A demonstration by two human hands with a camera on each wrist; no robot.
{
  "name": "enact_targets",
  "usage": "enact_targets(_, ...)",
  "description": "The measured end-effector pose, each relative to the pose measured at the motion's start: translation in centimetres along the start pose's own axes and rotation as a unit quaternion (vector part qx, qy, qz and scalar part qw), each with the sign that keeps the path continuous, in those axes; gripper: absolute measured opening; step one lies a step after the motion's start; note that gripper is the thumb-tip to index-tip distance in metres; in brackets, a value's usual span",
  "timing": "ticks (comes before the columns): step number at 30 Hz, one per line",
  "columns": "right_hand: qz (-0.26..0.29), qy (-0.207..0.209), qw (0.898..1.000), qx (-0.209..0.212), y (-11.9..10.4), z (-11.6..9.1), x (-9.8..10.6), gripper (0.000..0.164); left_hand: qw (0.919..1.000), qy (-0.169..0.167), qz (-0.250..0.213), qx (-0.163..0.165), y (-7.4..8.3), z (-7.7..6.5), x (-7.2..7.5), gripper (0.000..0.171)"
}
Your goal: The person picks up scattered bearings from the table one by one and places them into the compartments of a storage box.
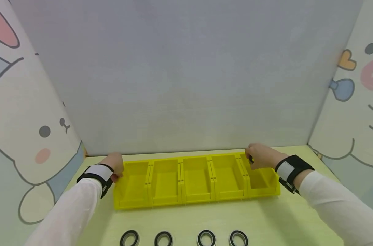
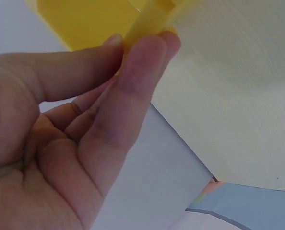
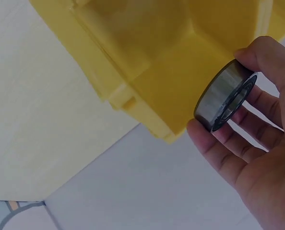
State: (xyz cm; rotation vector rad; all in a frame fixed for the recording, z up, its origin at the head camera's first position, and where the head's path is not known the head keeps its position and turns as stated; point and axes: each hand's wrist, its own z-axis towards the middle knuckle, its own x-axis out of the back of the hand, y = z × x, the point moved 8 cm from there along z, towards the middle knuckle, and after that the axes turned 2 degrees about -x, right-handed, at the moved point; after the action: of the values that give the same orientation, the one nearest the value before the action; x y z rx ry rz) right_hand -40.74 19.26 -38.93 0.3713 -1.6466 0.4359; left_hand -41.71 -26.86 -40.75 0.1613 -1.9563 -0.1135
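A row of joined yellow bins (image 1: 197, 198) stands near the back of the table. At its left end my left hand (image 1: 114, 164) pinches the bin wall between thumb and fingers; the left wrist view shows the yellow edge (image 2: 147, 24) between the fingertips. Over the rightmost bin my right hand (image 1: 261, 156) holds a ball bearing (image 3: 224, 98) by its rim, thumb on one side and fingers on the other. In the right wrist view the bearing is tilted, with the yellow bin (image 3: 166, 86) behind it.
Several more bearings lie in a row at the table's front edge, among them one at the left (image 1: 129, 238) and one at the right (image 1: 238, 238). A grey wall (image 1: 189, 78) rises behind the bins. Panels with cartoon drawings (image 1: 26, 112) flank both sides.
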Motion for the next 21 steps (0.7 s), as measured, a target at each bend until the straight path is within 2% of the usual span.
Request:
enact_targets(6, -0.002, 0.010, 1.000, 0.006, 0.6, 1.5, -3.2, 0.026, 1.0000, 0.004, 0.006, -0.001, -0.1, -0.2, 0.0, 0.014)
enact_targets(10, 0.011, -0.002, 1.000, -0.016, 1.0, 2.0, -4.9, 0.031, 0.9999, 0.004, -0.011, -0.003, -0.1, -0.3, 0.0, 0.012)
enact_targets(14, 0.024, -0.011, 0.999, -0.038, 1.4, 2.0, -6.0, 0.024, 0.9996, 0.005, -0.028, -0.004, -0.3, -0.4, 0.0, 0.011)
enact_targets(21, 0.030, -0.015, 0.999, -0.019, 1.4, 2.0, -6.7, 0.014, 0.9999, 0.001, -0.012, -0.001, -0.2, -0.2, 0.0, 0.012)
